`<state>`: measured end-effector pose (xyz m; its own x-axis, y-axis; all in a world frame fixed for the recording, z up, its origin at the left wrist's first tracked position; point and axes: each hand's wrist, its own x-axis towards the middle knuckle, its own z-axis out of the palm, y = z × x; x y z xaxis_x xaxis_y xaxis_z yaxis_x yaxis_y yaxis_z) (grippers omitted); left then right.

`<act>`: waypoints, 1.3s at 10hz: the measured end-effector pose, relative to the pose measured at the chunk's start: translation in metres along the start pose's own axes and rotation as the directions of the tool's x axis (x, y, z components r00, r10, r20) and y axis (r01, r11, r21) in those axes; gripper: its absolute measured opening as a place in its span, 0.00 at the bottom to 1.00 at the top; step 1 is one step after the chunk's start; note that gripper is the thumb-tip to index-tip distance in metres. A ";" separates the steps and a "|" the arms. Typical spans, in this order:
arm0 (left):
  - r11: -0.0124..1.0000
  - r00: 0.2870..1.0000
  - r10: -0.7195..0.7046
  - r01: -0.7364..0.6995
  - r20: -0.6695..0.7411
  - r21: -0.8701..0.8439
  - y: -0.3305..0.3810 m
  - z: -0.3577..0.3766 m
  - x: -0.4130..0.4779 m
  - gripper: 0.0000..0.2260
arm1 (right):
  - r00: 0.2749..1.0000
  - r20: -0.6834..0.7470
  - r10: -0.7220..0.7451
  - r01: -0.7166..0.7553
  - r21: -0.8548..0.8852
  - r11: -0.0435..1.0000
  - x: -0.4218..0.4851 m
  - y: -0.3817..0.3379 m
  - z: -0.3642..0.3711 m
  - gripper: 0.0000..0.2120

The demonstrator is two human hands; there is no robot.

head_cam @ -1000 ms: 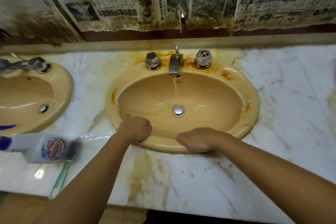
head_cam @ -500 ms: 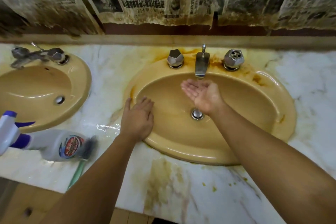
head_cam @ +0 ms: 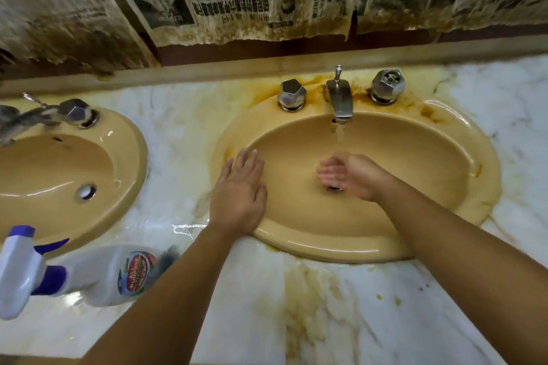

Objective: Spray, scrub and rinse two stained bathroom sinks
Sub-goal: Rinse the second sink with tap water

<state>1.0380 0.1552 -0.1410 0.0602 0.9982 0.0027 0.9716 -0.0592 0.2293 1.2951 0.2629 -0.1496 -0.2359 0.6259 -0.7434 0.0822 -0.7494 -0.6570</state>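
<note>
In the head view, a marble desk (head_cam: 385,320) filled the lower frame, streaked with rusty yellow stains near its front edge; two tan oval sinks were set into it. The right sink (head_cam: 462,216) sat at centre right, its rim stained orange around the fittings; the left sink (head_cam: 124,175) lay at the left edge, partly cut off. Water ran from the faucet (head_cam: 340,99) at the back of the right sink, between two faceted metal knobs, the left knob (head_cam: 291,94) and the right knob (head_cam: 385,86). The right hand (head_cam: 353,176) was cupped, palm up, under the stream, just above the drain, gripping nothing; the left hand (head_cam: 240,195) lay flat and open, fingers spread, on the sink's left inner slope and rim. A white spray bottle (head_cam: 98,275) with a blue trigger lay on its side on the desk at lower left, near the left sink's front rim; something dark behind its base was too blurred to tell. Stained newspaper sheets (head_cam: 237,0) covered the wall across the top of the frame.
</note>
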 end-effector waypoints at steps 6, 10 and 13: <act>0.982 0.989 -0.078 0.055 -0.125 -0.183 -0.013 -0.001 0.005 0.26 | 0.989 -0.143 -0.046 -0.099 -0.849 0.520 -0.026 0.021 0.003 0.17; 0.809 0.926 -0.338 0.195 -0.166 -0.555 -0.031 -0.002 0.009 0.23 | 0.960 0.227 -0.166 0.149 0.087 0.985 -0.037 0.004 0.130 0.19; 0.792 0.901 -0.399 0.247 -0.168 -0.558 -0.035 -0.002 0.012 0.21 | 0.971 -0.225 -0.076 0.220 0.731 0.647 -0.007 -0.024 0.052 0.21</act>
<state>1.0042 0.1691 -0.1466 -0.3721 0.9252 0.0742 0.6570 0.2061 0.7252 1.2447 0.2653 -0.1219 -0.0173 0.7134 -0.7006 -0.7061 -0.5048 -0.4966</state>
